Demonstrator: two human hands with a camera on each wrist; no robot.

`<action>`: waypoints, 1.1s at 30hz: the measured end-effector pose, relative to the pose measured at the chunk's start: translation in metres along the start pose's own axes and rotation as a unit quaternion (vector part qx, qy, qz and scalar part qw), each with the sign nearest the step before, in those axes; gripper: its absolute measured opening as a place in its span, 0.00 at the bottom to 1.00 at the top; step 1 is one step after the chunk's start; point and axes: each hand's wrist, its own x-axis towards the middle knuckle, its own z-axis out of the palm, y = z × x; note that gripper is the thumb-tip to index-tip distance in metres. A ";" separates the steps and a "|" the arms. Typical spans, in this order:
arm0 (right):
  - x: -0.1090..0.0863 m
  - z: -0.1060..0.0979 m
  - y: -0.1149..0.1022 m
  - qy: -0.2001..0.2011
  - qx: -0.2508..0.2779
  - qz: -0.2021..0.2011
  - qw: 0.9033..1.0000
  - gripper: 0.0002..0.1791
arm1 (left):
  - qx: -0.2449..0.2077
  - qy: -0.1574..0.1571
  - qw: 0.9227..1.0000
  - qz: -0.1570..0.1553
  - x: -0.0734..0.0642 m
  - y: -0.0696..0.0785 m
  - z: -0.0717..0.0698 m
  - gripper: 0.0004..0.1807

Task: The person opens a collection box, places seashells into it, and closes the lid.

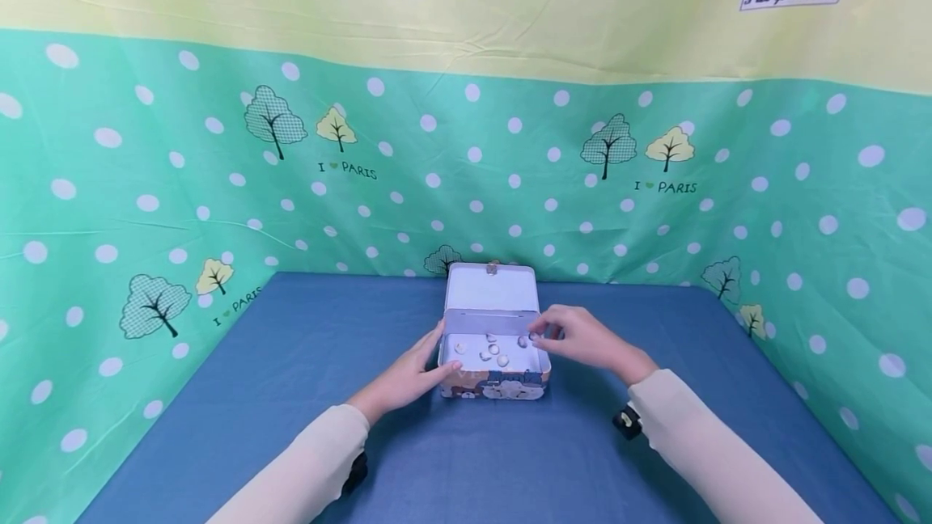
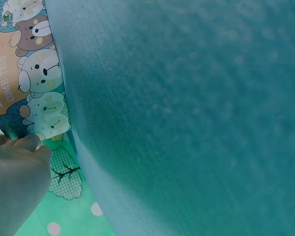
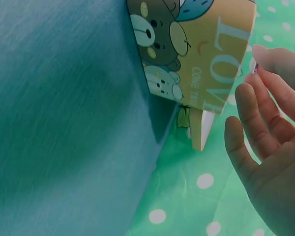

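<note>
A lidded tin box (image 1: 495,385) printed with cartoon bears stands on the table, its lid (image 1: 491,288) raised at the back. Several small round pieces (image 1: 493,349), pale with darker marks, lie on its white floor. My left hand (image 1: 409,372) holds the box at the left, fingers along the side wall and thumb at the front rim. Over the box's right side, my right hand (image 1: 582,336) pinches a small thin piece (image 3: 255,68) between thumb and index finger. The other fingers of that hand are spread loosely in the right wrist view. Most of the pinched piece is hidden by the fingertips.
A blue cloth (image 1: 313,346) covers the table. Behind it and at both sides hangs a green dotted curtain (image 1: 408,217) with printed trees. The raised lid stands close to the back curtain. Dark wrist straps (image 1: 626,422) show under the sleeves.
</note>
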 end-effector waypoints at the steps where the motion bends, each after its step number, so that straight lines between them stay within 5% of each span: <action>1: 0.001 0.001 0.000 -0.001 0.002 0.001 1.000 0.11 | -0.001 0.000 1.000 -0.001 0.000 0.000 0.000 0.50; 13: 0.003 0.010 0.000 0.005 0.019 0.022 1.000 0.20 | -0.001 -0.001 1.000 -0.005 -0.001 0.001 0.001 0.50; 33: -0.001 0.006 0.006 0.026 0.023 0.039 0.999 0.15 | 0.010 -0.002 1.000 -0.006 0.001 0.001 -0.001 0.51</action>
